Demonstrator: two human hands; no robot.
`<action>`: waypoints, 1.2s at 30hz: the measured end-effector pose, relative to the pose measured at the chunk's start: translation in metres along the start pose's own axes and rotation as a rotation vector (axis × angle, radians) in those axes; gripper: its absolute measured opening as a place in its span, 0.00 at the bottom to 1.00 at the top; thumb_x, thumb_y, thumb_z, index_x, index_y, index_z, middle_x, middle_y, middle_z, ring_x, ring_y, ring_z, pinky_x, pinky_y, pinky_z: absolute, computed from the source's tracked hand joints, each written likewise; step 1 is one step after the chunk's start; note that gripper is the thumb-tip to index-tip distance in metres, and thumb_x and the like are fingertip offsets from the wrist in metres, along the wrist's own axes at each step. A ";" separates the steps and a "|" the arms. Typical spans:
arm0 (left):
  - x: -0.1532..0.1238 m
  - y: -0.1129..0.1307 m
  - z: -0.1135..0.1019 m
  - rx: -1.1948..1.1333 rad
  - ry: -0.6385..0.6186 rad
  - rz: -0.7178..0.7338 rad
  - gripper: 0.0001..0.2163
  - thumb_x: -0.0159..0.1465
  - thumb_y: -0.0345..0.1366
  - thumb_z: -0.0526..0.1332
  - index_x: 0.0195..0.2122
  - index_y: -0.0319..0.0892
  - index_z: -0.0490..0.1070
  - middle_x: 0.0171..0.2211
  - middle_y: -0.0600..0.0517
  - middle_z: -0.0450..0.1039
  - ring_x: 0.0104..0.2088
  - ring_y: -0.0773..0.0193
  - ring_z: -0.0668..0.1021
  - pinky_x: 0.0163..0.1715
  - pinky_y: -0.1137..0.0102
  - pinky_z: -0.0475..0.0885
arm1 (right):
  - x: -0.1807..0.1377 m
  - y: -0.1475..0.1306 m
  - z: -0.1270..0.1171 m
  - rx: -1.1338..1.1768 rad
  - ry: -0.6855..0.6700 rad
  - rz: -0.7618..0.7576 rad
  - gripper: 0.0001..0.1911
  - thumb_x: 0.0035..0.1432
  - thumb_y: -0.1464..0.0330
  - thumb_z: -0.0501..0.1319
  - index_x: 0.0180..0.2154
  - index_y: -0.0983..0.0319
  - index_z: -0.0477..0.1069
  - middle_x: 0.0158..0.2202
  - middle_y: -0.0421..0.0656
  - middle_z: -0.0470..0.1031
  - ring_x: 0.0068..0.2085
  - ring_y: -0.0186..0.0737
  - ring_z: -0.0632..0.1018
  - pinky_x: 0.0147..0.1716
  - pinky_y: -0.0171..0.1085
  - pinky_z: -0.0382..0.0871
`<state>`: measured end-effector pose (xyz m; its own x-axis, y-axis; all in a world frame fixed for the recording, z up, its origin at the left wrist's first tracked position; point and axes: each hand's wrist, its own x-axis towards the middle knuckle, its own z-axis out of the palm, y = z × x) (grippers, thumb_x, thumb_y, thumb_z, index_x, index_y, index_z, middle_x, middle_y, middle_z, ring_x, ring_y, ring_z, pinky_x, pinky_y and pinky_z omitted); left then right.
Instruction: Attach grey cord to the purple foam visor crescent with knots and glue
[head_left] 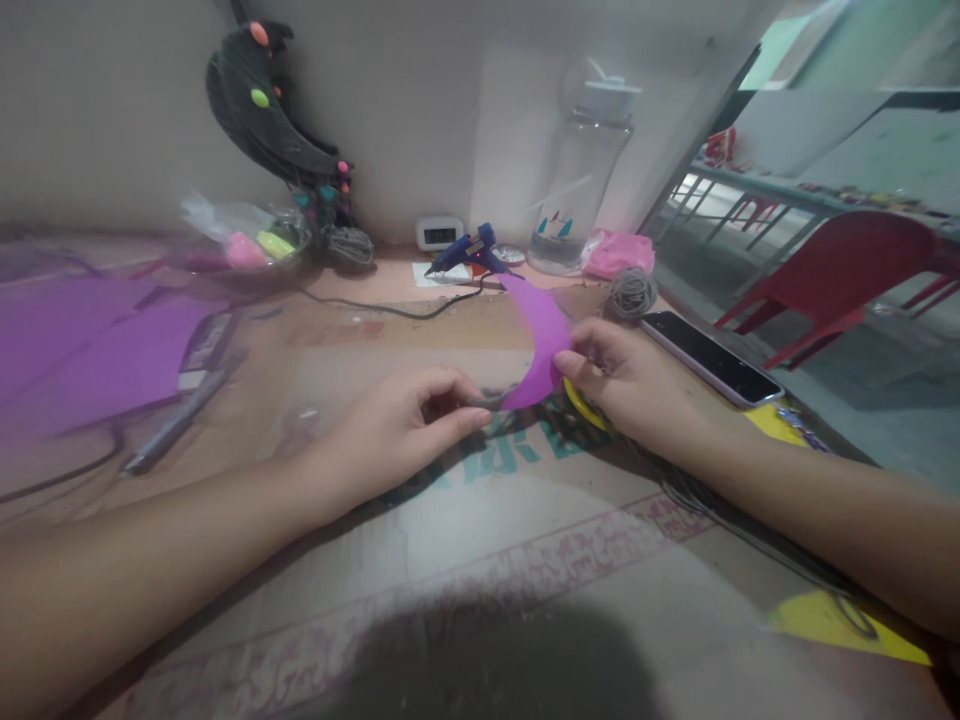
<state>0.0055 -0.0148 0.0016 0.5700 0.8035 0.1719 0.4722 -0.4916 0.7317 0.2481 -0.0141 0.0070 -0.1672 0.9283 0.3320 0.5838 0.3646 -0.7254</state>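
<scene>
A purple paper crescent (541, 335) is held up over the table, its curve opening to the left. My right hand (622, 380) pinches its outer edge between thumb and fingers. At the lower tip, my left hand (424, 420) has thumb and forefinger closed on a strand of grey yarn (491, 401) that meets the paper. A yellow curved piece (583, 405) shows just under my right hand; what it belongs to is hidden. Loose grey strands (686, 492) trail below my right forearm.
A blue glue gun (466, 252) rests behind the crescent, its cord running left. Behind my right hand are a yarn ball (631, 293), a phone (712, 357) and a clear bottle (581, 180). Purple sheets (90, 345) and a grey pen (174, 424) lie left. A dark crescent ornament (259, 105) hangs behind.
</scene>
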 end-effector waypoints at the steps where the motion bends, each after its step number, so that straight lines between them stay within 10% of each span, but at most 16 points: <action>1: 0.000 0.000 0.000 0.000 0.004 -0.005 0.10 0.64 0.42 0.57 0.34 0.42 0.73 0.30 0.54 0.77 0.30 0.65 0.76 0.30 0.71 0.68 | 0.000 0.002 0.000 0.031 0.049 -0.016 0.17 0.58 0.52 0.59 0.32 0.60 0.62 0.27 0.38 0.63 0.27 0.33 0.64 0.26 0.34 0.60; 5: 0.001 0.000 -0.001 0.023 0.014 -0.050 0.10 0.64 0.42 0.57 0.33 0.41 0.72 0.29 0.53 0.76 0.29 0.65 0.75 0.29 0.71 0.67 | -0.007 0.004 -0.002 0.044 0.161 -0.229 0.18 0.60 0.50 0.55 0.38 0.57 0.59 0.31 0.40 0.60 0.29 0.36 0.64 0.28 0.38 0.62; 12: 0.001 -0.001 0.000 0.088 -0.008 -0.037 0.10 0.65 0.42 0.56 0.33 0.42 0.71 0.27 0.54 0.74 0.28 0.65 0.73 0.28 0.71 0.64 | -0.017 0.001 -0.001 -0.218 -0.161 -0.652 0.19 0.63 0.51 0.51 0.45 0.60 0.61 0.33 0.42 0.64 0.31 0.37 0.66 0.30 0.38 0.61; 21: -0.003 0.001 0.001 0.190 -0.014 0.057 0.09 0.64 0.39 0.56 0.33 0.42 0.71 0.28 0.54 0.73 0.28 0.65 0.73 0.28 0.71 0.63 | -0.017 -0.001 0.004 -0.468 -0.209 -0.624 0.30 0.64 0.47 0.43 0.45 0.65 0.66 0.37 0.47 0.69 0.33 0.39 0.70 0.30 0.36 0.61; 36: -0.005 0.004 0.002 0.228 0.001 0.159 0.05 0.63 0.36 0.57 0.32 0.42 0.70 0.28 0.54 0.73 0.29 0.66 0.73 0.29 0.72 0.63 | -0.016 -0.002 0.007 -0.550 -0.189 -0.572 0.16 0.66 0.59 0.53 0.41 0.64 0.71 0.33 0.45 0.76 0.34 0.39 0.75 0.32 0.35 0.61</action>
<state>0.0054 -0.0211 0.0024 0.6482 0.7105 0.2739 0.5163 -0.6745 0.5277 0.2445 -0.0290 -0.0010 -0.6602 0.6241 0.4180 0.6660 0.7436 -0.0583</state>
